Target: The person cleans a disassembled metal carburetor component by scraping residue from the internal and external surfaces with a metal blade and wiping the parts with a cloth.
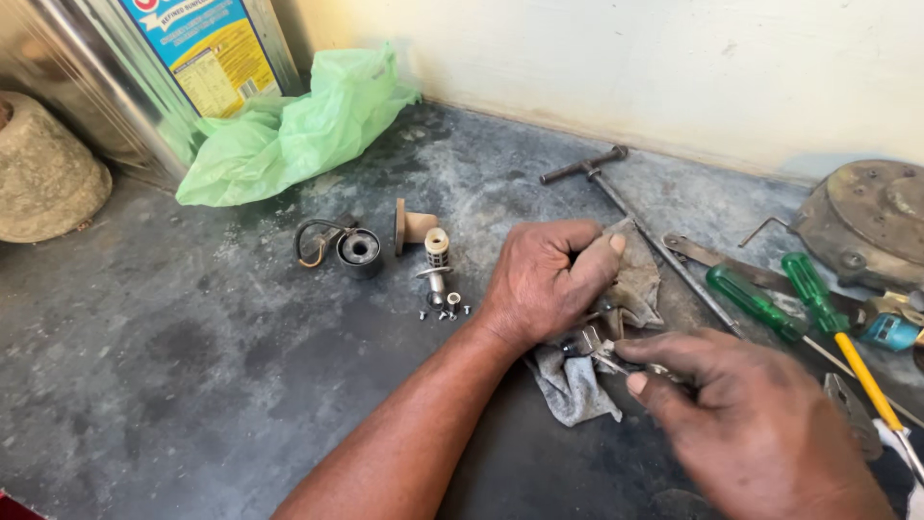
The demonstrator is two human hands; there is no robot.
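My left hand (pixel 547 277) is closed on a dirty grey rag (pixel 630 279) that lies on the dark floor, with a small metal part (pixel 580 339) partly wrapped in the cloth under it. My right hand (pixel 746 414) pinches a thin metal piece (pixel 616 363) and touches it to that part. To the left lie a small round coil with a wire (pixel 354 250), a brownish flanged piece (pixel 412 227), a little spindle with a cream cap (pixel 437 258) and several tiny screws (pixel 445 311).
Two green-handled screwdrivers (pixel 770 310) and a long T-handle wrench (pixel 616 193) lie to the right, beside a rusty round housing (pixel 866 221). A green plastic bag (pixel 289 125), a metal tin (pixel 144 67) and a woven bundle (pixel 43 173) stand at the back left by the wall.
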